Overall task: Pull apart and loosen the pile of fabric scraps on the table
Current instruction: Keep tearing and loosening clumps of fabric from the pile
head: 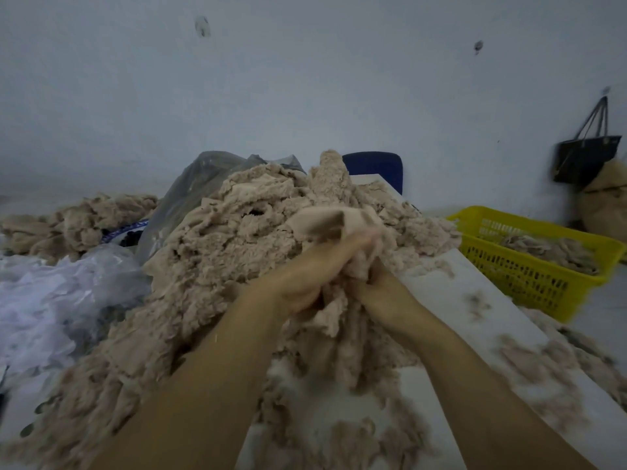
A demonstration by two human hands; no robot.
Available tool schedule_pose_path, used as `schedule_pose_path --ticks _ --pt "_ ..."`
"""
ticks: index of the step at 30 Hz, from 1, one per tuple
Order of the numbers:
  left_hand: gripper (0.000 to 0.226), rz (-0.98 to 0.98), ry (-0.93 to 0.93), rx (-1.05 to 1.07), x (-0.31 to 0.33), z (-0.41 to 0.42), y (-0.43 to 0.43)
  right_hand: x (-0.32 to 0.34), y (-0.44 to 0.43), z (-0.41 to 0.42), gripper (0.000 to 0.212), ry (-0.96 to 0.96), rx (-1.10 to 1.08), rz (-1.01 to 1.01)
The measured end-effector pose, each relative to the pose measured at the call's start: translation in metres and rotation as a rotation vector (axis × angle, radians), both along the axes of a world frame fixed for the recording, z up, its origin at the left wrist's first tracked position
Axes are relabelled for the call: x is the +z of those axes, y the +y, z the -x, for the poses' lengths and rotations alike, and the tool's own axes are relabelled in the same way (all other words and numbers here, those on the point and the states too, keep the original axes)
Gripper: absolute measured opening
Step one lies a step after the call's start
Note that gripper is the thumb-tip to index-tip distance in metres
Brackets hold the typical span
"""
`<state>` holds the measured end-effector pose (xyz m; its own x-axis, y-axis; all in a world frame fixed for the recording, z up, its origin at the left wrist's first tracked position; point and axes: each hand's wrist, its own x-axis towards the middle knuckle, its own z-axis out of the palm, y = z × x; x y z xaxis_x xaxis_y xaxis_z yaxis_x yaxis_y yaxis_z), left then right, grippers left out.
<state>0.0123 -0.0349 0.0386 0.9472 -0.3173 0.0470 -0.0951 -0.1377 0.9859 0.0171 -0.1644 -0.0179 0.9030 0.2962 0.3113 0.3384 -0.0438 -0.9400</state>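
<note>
Left hand (305, 276) and right hand (381, 291) are clutching one clump of scraps (334, 317) at the pile's (237, 239) near edge (each grip curled into the cloth), seemingly for pulling opposite ways.

fuzzy matt beige fabric scraps (237, 239), yellow plastic basket (543, 283), crinkled translucent plastic bags (51, 300)

White desk (451, 286) is carrying a large beige pile of fabric scraps (237, 239), which is covering most of the surface and heaping highest toward the far side. Loose tufts (543, 364) are lying scattered over the bare near and right part of the desk, some touching the pile's foot. Crumpled clear plastic (51, 300) is lying against the pile's left flank; the surface beneath it is not showing.
</note>
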Motion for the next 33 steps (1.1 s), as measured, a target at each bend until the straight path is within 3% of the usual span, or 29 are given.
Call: schedule_pose_path --ticks 3,6,8,10,12,14,17,19,20,22,27,29,31,33 --pt "0.054 -0.263 0.002 -0.154 -0.009 0.004 0.004 -0.011 -0.011 -0.003 0.014 0.188 -0.061 -0.079" --pt "0.046 -0.055 -0.001 -0.118 -0.010 0.002 0.022 0.002 -0.038 -0.019 0.026 0.358 -0.138 -0.611" --pt "0.033 0.079 -0.023 0.028 -0.012 -0.003 0.038 0.009 -0.067 -0.032 0.039 0.286 -0.223 -0.942" --pt "0.024 0.100 -0.045 0.296 -0.022 -0.010 0.047 -0.001 -0.077 -0.035 0.048 0.335 -0.326 -0.982" --pt "0.020 -0.020 -0.065 0.519 -0.039 -0.017 0.046 -0.026 -0.064 -0.037 0.042 0.448 -0.461 -0.771" --pt "0.024 -0.231 -0.096 0.538 -0.064 -0.020 0.041 -0.043 -0.042 -0.036 0.028 0.451 -0.557 -0.423" --pt "0.042 -0.507 -0.176 0.321 -0.107 -0.015 0.029 -0.060 -0.014 -0.033 0.015 0.203 -0.513 0.110" --pt "0.028 -0.591 -0.293 0.366 -0.125 -0.013 0.027 -0.070 -0.004 -0.028 0.021 -0.032 -0.406 0.566" --pt "0.021 -0.526 -0.295 0.441 -0.127 -0.011 0.028 -0.074 -0.001 -0.025 0.024 -0.110 -0.354 0.737" --pt "0.023 -0.261 -0.208 0.589 -0.126 -0.011 0.035 -0.077 0.000 -0.021 0.015 -0.106 -0.300 0.766" --pt "0.010 0.564 0.086 0.744 -0.100 -0.009 0.054 -0.058 -0.012 -0.023 0.024 0.178 -0.520 0.048" --pt "0.023 0.874 0.143 0.699 -0.092 -0.006 0.068 -0.050 -0.022 -0.022 0.029 0.273 -0.596 -0.147" --pt "0.025 1.011 0.214 0.605 -0.087 0.000 0.077 -0.050 -0.030 -0.023 0.034 0.292 -0.616 -0.055" --pt "0.030 0.934 0.289 0.543 -0.086 0.007 0.076 -0.054 -0.030 -0.026 0.029 0.204 -0.626 0.326"
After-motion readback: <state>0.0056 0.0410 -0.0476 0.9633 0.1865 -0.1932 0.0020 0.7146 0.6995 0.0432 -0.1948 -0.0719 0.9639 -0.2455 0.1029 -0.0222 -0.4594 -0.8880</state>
